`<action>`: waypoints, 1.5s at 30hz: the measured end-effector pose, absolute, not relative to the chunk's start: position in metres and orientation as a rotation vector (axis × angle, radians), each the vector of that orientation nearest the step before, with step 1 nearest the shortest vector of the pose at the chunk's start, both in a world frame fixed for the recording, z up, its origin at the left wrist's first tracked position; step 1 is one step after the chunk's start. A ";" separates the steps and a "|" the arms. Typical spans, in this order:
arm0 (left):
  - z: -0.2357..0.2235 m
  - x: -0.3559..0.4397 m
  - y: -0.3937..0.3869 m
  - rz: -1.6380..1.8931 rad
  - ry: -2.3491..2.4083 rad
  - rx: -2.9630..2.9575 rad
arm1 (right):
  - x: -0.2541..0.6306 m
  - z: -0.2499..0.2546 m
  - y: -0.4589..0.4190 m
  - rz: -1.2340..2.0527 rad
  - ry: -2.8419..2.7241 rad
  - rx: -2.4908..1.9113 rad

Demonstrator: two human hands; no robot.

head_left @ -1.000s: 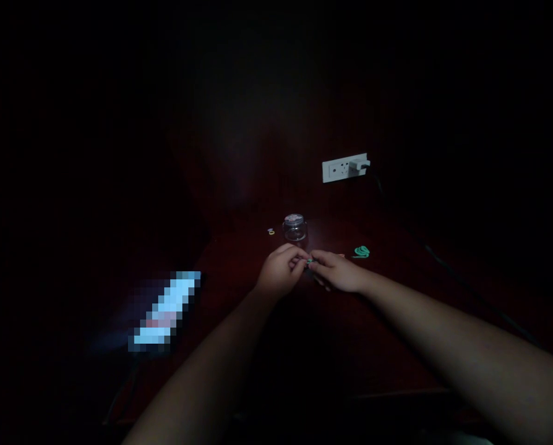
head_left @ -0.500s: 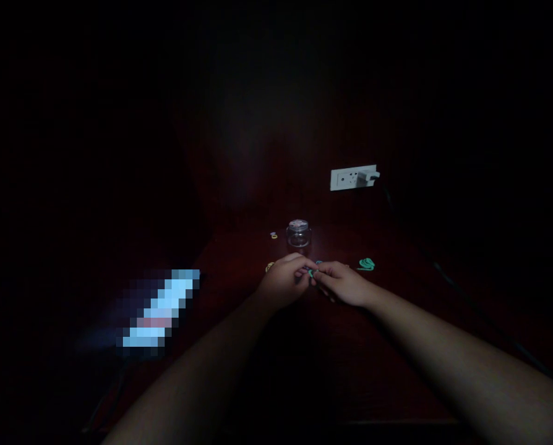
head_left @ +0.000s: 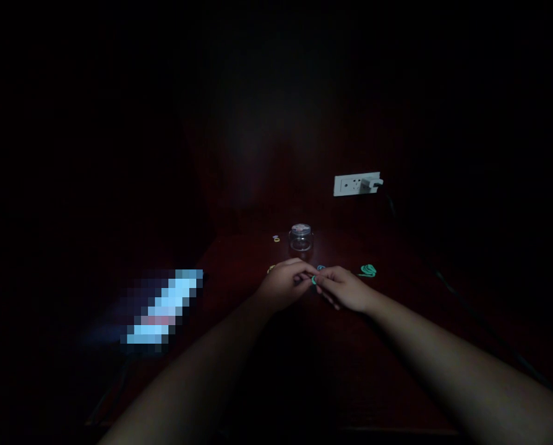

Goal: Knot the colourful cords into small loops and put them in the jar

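Observation:
In the head view my two hands meet over the dark reddish table, fingertips together. A small green elastic band [head_left: 313, 280] shows as a loop between them. My left hand [head_left: 283, 283] is closed, its fingertips at the band. My right hand [head_left: 344, 287] pinches the same band from the other side; the fingers hide part of it. Just beyond the hands lie a yellow band [head_left: 271, 269], partly covered by my left hand, and a blue band [head_left: 321, 267]. A loose pile of green bands [head_left: 368, 271] lies to the right of my right hand.
A clear lidded jar [head_left: 300, 238] stands behind the hands, with a small yellow ring [head_left: 277, 240] left of it. A bright, pixelated screen [head_left: 165, 309] is at left. A wall socket [head_left: 356, 184] holds a plug; a cable [head_left: 480, 321] runs along the right.
The whole view has shifted slightly, so things appear a little lower and further right. Between the fingertips the green band now shows as a rounder loop. Both hands stay together.

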State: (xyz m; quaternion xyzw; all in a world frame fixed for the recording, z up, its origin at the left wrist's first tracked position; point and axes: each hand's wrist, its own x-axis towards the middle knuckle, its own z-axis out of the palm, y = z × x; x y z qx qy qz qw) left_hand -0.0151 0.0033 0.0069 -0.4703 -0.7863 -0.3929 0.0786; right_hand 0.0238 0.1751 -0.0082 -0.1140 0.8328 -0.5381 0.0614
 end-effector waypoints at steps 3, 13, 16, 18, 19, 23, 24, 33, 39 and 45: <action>0.007 -0.014 0.003 -1.160 -2.362 -1.390 | 0.025 -0.007 0.175 -1.638 2.517 -0.347; 0.008 -0.013 0.002 -1.188 -2.396 -1.319 | 0.024 -0.009 0.175 -1.632 2.495 -0.356; 0.008 -0.014 0.003 -1.260 -2.393 -1.289 | 0.025 -0.009 0.175 -1.639 2.505 -0.491; 0.007 -0.015 0.003 -1.307 -2.396 -1.262 | 0.026 -0.009 0.174 -1.637 2.521 -0.538; 0.007 -0.015 0.004 -1.326 -2.400 -1.248 | 0.026 -0.009 0.174 -1.634 2.529 -0.538; 0.005 -0.015 0.005 -1.380 -2.427 -1.213 | 0.027 -0.007 0.173 -1.614 2.554 -0.521; 0.004 -0.015 0.005 -1.390 -2.434 -1.211 | 0.028 -0.006 0.172 -1.609 2.559 -0.516; 0.000 -0.018 0.004 -1.382 -2.511 -1.144 | 0.028 -0.006 0.173 -1.584 2.559 -0.564; 0.002 -0.016 0.005 -1.393 -2.541 -1.153 | 0.028 -0.004 0.172 -1.524 2.597 -0.496; 0.003 -0.013 0.005 -1.412 -2.523 -1.226 | 0.027 -0.004 0.173 -1.528 2.584 -0.503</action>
